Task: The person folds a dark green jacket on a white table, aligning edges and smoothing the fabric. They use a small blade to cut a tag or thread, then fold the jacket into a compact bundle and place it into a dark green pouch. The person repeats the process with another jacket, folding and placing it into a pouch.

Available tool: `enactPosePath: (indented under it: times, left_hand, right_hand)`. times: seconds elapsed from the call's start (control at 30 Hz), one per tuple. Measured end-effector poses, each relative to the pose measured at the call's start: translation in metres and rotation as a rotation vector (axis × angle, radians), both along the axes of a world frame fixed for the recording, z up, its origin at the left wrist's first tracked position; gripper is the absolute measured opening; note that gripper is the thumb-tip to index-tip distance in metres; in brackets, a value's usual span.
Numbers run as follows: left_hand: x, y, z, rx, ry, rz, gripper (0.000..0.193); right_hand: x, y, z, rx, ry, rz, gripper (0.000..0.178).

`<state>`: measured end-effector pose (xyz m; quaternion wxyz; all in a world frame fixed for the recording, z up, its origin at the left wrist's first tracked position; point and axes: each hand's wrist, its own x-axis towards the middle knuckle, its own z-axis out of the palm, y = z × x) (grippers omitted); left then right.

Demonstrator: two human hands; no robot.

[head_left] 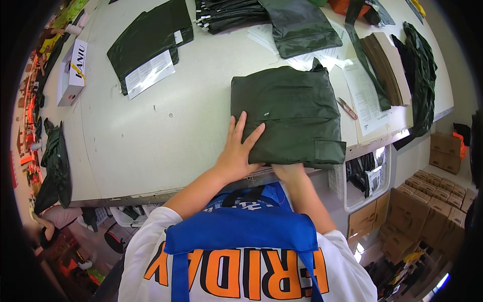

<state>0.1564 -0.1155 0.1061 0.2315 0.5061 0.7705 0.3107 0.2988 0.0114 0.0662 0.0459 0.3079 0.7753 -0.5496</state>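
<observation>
A dark green folded garment (292,108), shiny like rainwear, lies on the white table (151,156) at its near edge. My left hand (239,146) rests on the garment's left near corner, fingers spread across the cloth. From the near edge my right hand (291,172) reaches under the garment, so its fingers are hidden. A small pair of thread snips (347,108) with reddish handles lies just right of the garment.
Another folded dark garment (151,40) with a printed sheet (150,74) lies at the far left. Folded garments (302,25) are piled at the back. A brown cardboard stack (385,70) stands at the right. Below the table edge are a white basket (347,189) and cartons (412,209).
</observation>
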Motion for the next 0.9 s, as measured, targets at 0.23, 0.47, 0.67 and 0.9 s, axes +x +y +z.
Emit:
enactPosePath:
  times: [0.23, 0.47, 0.67, 0.9]
  left_hand:
    - [0.014, 0.005, -0.003, -0.138, 0.261, 0.024, 0.097]
    - [0.007, -0.009, -0.008, -0.083, -0.058, 0.201, 0.115]
    - [0.017, -0.025, -0.021, -0.003, -0.26, 0.325, 0.115]
    - [0.013, -0.029, -0.029, 0.001, -0.31, 0.336, 0.106]
  right_hand:
    - [0.151, 0.111, 0.069, -0.078, 0.043, -0.66, 0.028]
    - [0.089, 0.099, 0.05, -0.231, -0.121, -0.736, 0.037]
    - [0.122, 0.073, 0.04, -0.525, 0.182, -0.734, 0.044]
    - [0.123, 0.05, 0.013, -0.437, 0.073, -0.804, 0.031]
